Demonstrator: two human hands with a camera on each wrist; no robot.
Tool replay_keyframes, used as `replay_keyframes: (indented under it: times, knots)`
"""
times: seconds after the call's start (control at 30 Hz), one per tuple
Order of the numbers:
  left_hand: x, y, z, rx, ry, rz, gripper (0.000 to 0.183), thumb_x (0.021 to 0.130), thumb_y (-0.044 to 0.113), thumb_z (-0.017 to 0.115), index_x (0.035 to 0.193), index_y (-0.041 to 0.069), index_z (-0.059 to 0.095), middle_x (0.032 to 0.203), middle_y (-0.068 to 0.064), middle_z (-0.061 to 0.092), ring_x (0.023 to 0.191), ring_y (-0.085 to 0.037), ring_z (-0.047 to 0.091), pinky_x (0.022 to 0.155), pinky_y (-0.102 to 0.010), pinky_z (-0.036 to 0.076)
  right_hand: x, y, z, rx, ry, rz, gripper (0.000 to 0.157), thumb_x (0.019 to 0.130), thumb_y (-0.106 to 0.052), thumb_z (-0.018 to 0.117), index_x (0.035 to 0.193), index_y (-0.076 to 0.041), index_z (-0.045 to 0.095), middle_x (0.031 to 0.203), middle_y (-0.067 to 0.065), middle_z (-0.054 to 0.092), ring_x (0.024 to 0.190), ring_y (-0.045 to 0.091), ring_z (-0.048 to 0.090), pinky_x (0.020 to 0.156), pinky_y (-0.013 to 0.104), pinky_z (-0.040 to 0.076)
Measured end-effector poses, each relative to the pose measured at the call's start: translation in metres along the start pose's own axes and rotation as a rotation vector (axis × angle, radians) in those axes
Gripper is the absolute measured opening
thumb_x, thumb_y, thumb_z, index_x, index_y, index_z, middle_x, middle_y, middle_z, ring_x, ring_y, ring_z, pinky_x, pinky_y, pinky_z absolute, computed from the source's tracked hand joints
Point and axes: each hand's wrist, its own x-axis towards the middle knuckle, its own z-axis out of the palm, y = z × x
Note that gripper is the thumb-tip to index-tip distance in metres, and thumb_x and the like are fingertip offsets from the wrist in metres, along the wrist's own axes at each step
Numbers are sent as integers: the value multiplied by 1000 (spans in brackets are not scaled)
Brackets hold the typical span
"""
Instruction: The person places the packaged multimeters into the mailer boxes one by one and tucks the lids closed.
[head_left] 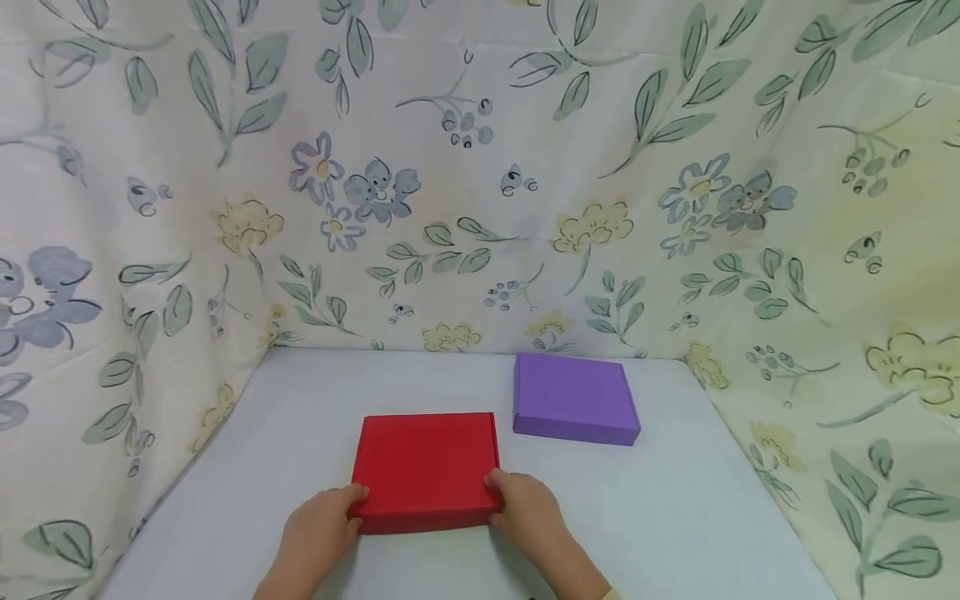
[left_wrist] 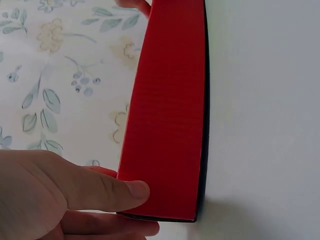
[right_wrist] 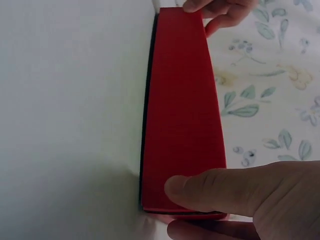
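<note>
A flat red cardboard box (head_left: 427, 462) lies closed in the front middle of the white table, its long side facing me. My left hand (head_left: 321, 531) grips its near left corner. In the left wrist view the left thumb (left_wrist: 131, 195) presses on the box's front side, with fingers round the end. My right hand (head_left: 531, 512) grips the near right corner the same way, and its thumb (right_wrist: 187, 187) lies on the front side in the right wrist view. A thin dark line runs along the box's bottom edge.
A closed purple box (head_left: 573, 398) lies farther back and to the right on the white table (head_left: 652, 517). Floral cloth (head_left: 465, 167) hangs behind the table and along both sides.
</note>
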Motion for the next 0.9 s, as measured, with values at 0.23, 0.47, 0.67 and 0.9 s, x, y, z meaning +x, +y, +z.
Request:
replay_keyframes:
  times: [0.23, 0.47, 0.67, 0.9]
  knots:
    - [36, -10, -7, -1, 7, -2, 50, 73, 6, 90, 118, 2, 72, 105, -11, 71, 95, -33, 66, 82, -49, 59, 37, -3, 6, -28, -11, 31, 39, 72, -8, 92, 105, -12, 72, 90, 4, 72, 81, 20, 66, 75, 37, 57]
    - [74, -11, -6, 8, 37, 37, 41, 75, 3, 86, 113, 2, 71, 98, -11, 69, 88, -29, 63, 77, -46, 57, 73, -1, 10, -240, 66, 50, 37, 72, -14, 93, 103, -12, 74, 94, 8, 61, 84, 23, 59, 72, 38, 56]
    - [105, -7, -4, 15, 19, 37, 32, 80, -1, 80, 110, 3, 71, 94, -9, 68, 84, -26, 60, 76, -44, 56, 93, 5, 12, -421, 116, 25, 36, 73, -16, 91, 104, -10, 74, 104, 12, 54, 96, 27, 52, 76, 39, 50]
    - [138, 5, -4, 39, -24, 7, 36, 81, 2, 82, 115, 2, 70, 101, -12, 69, 92, -29, 62, 84, -46, 57, 110, 20, 11, -430, 112, 50, 42, 75, -16, 91, 112, -9, 74, 109, 14, 55, 101, 28, 53, 83, 40, 53]
